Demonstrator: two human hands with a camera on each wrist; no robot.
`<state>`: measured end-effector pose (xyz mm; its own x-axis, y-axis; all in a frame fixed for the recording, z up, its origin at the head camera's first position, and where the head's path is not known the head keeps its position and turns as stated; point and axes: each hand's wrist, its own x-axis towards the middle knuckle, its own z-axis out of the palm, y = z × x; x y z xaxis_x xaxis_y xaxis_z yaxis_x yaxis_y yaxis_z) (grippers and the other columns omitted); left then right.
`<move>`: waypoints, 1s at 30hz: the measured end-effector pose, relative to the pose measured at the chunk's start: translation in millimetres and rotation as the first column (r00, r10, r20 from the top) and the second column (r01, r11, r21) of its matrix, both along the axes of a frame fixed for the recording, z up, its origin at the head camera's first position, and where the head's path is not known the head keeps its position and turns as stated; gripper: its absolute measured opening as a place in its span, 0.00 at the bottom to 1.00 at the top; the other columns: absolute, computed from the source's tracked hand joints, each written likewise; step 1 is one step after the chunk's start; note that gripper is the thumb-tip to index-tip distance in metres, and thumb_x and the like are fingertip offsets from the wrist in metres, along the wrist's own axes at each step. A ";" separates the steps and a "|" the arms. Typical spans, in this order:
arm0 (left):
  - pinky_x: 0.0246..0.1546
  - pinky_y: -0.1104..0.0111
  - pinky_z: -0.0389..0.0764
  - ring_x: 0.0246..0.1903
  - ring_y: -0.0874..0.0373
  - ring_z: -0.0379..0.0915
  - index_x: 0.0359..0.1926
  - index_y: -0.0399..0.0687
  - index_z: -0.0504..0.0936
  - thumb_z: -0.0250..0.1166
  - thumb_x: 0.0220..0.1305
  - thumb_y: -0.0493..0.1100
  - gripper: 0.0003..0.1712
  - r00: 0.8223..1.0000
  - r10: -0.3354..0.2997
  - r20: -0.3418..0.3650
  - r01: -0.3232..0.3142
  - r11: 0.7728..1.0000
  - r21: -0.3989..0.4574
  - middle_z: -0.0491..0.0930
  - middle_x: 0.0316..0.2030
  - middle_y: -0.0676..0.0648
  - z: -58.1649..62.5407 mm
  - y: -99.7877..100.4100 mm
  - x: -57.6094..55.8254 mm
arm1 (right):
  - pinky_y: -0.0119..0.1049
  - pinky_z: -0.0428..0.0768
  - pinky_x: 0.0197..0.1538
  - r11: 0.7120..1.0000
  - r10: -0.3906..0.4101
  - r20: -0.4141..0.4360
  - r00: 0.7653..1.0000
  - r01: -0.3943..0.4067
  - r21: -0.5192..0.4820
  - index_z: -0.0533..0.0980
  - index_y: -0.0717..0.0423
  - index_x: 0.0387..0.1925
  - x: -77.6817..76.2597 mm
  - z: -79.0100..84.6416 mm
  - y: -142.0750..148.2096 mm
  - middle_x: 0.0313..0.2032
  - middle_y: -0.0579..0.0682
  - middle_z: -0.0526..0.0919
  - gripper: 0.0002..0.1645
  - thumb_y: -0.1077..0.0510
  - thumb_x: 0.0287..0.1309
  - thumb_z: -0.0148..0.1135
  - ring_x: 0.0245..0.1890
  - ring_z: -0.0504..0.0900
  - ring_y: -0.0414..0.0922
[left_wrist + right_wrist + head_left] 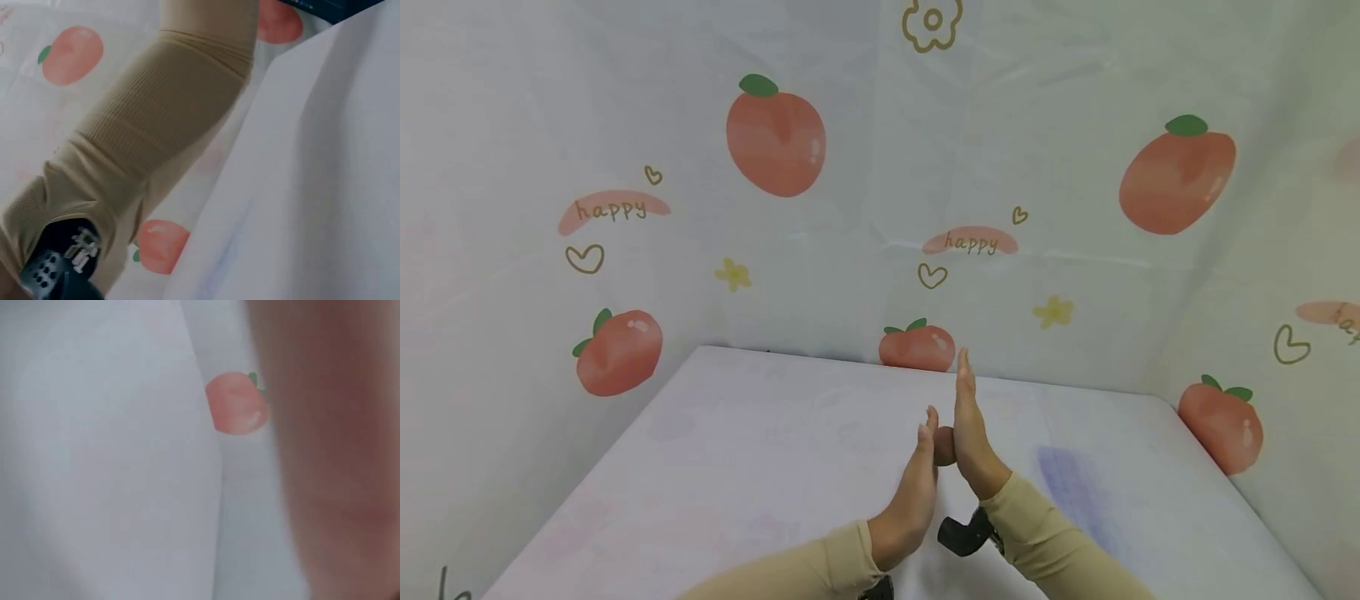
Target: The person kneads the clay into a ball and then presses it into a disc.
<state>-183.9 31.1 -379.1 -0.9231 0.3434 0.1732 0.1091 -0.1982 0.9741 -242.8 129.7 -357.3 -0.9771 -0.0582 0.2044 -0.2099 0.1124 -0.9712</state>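
Note:
In the head view a small brown ball (945,446) sits between two upright palms. My left hand (917,479) presses it from the left, its fingers straight and pointing up and away. From the right, my right hand (973,425) faces it with a flat palm and extended fingers, reaching higher than the left. Part of the ball is covered by the hands. A beige sleeve (162,106) crosses the left wrist view, where the ball does not show. Blurred skin of a hand (337,450) fills the right side of the right wrist view.
Below the hands spreads a white table (737,467) with a faint blue-purple patch (1075,492). Behind it hangs a pale backdrop (850,225) printed with peaches and hearts. A black strap-like piece (966,533) hangs by the right wrist.

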 end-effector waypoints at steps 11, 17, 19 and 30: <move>0.72 0.44 0.29 0.75 0.52 0.19 0.77 0.46 0.37 0.19 0.71 0.69 0.44 0.995 0.086 0.043 -0.087 0.996 0.019 0.32 0.77 0.49 11.8 -9.2 -20.5 | 0.62 0.31 0.72 0.996 0.074 0.023 0.997 -0.073 -0.055 0.35 0.49 0.77 23.8 -21.9 -15.5 0.77 0.50 0.30 0.36 0.40 0.75 0.20 0.76 0.27 0.52; 0.71 0.46 0.25 0.75 0.52 0.17 0.76 0.45 0.34 0.18 0.72 0.67 0.43 0.994 0.100 0.034 -0.102 0.994 0.043 0.31 0.77 0.47 13.9 -11.5 -40.2 | 0.62 0.34 0.72 0.990 0.119 -0.017 0.993 -0.119 -0.070 0.34 0.51 0.77 38.4 -22.0 -23.0 0.77 0.49 0.30 0.36 0.41 0.76 0.21 0.75 0.30 0.51; 0.71 0.45 0.24 0.75 0.52 0.17 0.76 0.44 0.33 0.18 0.72 0.68 0.44 0.994 0.103 0.033 -0.104 0.994 0.038 0.31 0.77 0.47 13.1 -12.0 -46.3 | 0.62 0.32 0.72 0.989 0.127 -0.023 0.992 -0.128 -0.076 0.34 0.52 0.77 42.4 -21.0 -24.0 0.77 0.47 0.31 0.36 0.42 0.76 0.20 0.75 0.29 0.49; 0.69 0.41 0.24 0.75 0.50 0.17 0.77 0.45 0.36 0.18 0.69 0.72 0.48 0.993 0.103 0.066 -0.101 0.994 -0.035 0.31 0.77 0.47 -2.3 -8.9 -56.3 | 0.62 0.30 0.71 0.984 0.119 -0.125 0.985 -0.133 -0.114 0.33 0.47 0.77 49.2 -7.3 -23.5 0.77 0.45 0.34 0.34 0.43 0.76 0.16 0.75 0.26 0.45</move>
